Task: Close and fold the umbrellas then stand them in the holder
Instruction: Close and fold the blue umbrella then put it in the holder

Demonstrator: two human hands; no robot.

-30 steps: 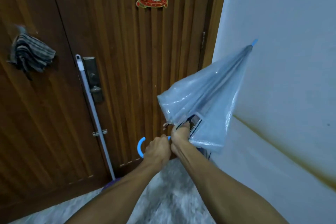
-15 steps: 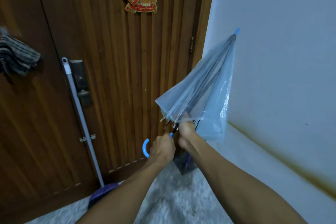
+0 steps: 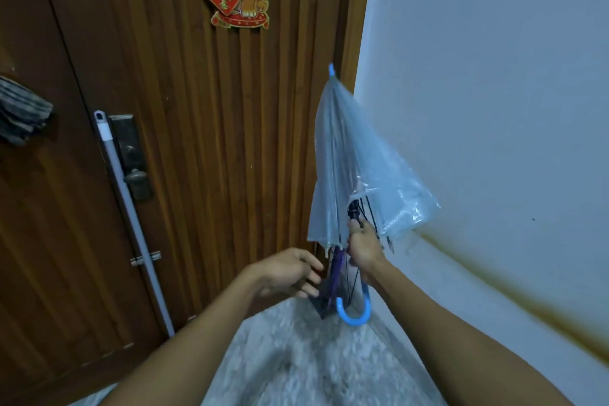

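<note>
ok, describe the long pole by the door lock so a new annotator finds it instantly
Start at the brown slatted wooden door filling the left half of the view, then find its dark metal lock plate. The pale grey pole leans against the door right beside that plate, slanting down towards the floor. It is the only long, thin, light-coloured rod there, with a rounded white cap with a hole at its top end.

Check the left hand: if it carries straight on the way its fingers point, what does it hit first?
Probably the clear umbrella: its dark shaft lies just right of the left hand, whose straight fingers point that way. The right hand grips the shaft higher up. Depth is unclear, so the fingers may pass in front of it.
</note>
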